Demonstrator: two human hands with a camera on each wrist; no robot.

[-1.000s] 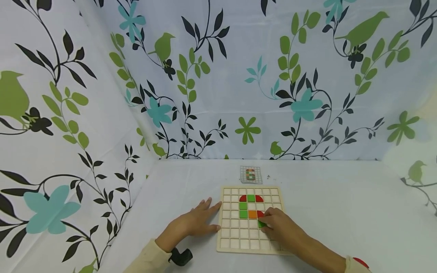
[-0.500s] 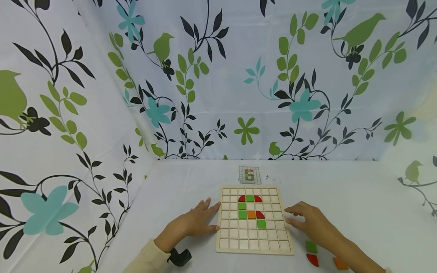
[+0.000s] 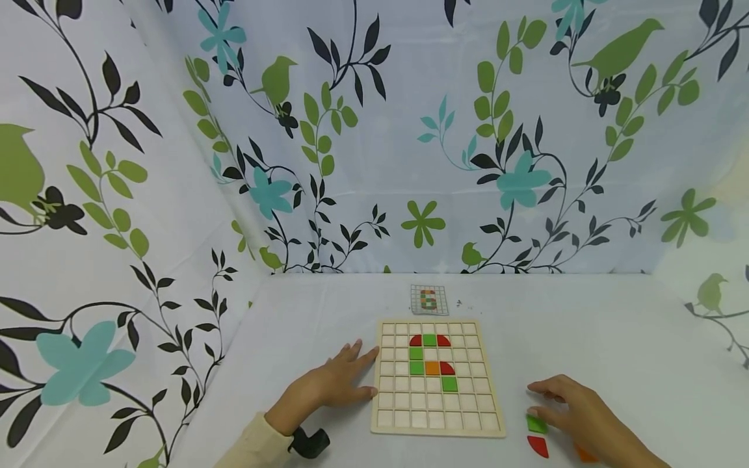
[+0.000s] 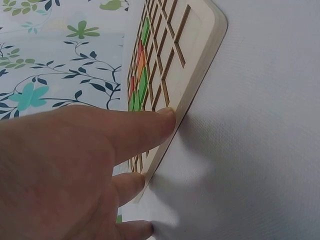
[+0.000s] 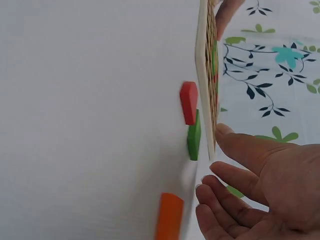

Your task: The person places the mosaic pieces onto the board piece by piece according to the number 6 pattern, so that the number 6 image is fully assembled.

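Observation:
A wooden grid board (image 3: 404, 419) lies on the white table in the head view. Set in its squares are several green and red tiles and an orange tile (image 3: 432, 368). My left hand (image 3: 336, 380) rests at the board's left edge, its thumb and fingertips touching the rim in the left wrist view. Right of the board, my right hand (image 3: 579, 416) hovers by a loose green tile (image 3: 536, 424), fingers relaxed and holding nothing. Near it lie a red quarter-round tile (image 3: 538, 446) and an orange tile (image 5: 170, 216), partly hidden by the hand in the head view.
Behind the board lies a small pattern card (image 3: 429, 300) with a coloured figure on a grid. A black device (image 3: 310, 443) sits at the left wrist. A patterned curtain (image 3: 363, 149) with leaves and birds hangs behind the table.
My right hand has let go of the green tile in the board, then moved right and toward me to the loose tiles. The left hand stays in place.

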